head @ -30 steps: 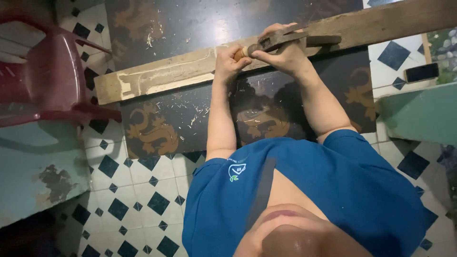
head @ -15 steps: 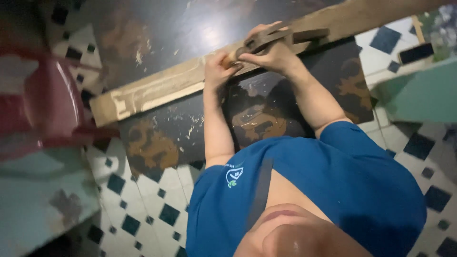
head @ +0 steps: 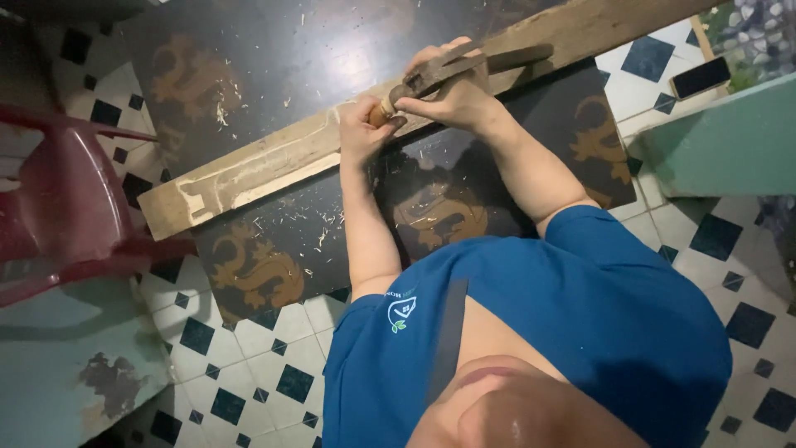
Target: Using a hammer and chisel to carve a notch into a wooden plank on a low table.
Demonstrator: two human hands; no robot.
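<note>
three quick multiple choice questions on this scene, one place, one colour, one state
1. Where does the plank lie?
A. on the red chair
B. across the dark panel
C. on the person's lap

2. What colour is the shirt?
A. blue
B. white
C. yellow

3. How are the hands placed?
A. both free in the air
B. one on the chair
C. both gripping the tool

Answers:
1 B: the plank runs slantwise over the dark panel with the dragon figures.
2 A: the shirt is plain blue.
3 C: the left hand and right hand are both closed on the tool over the plank.
</note>
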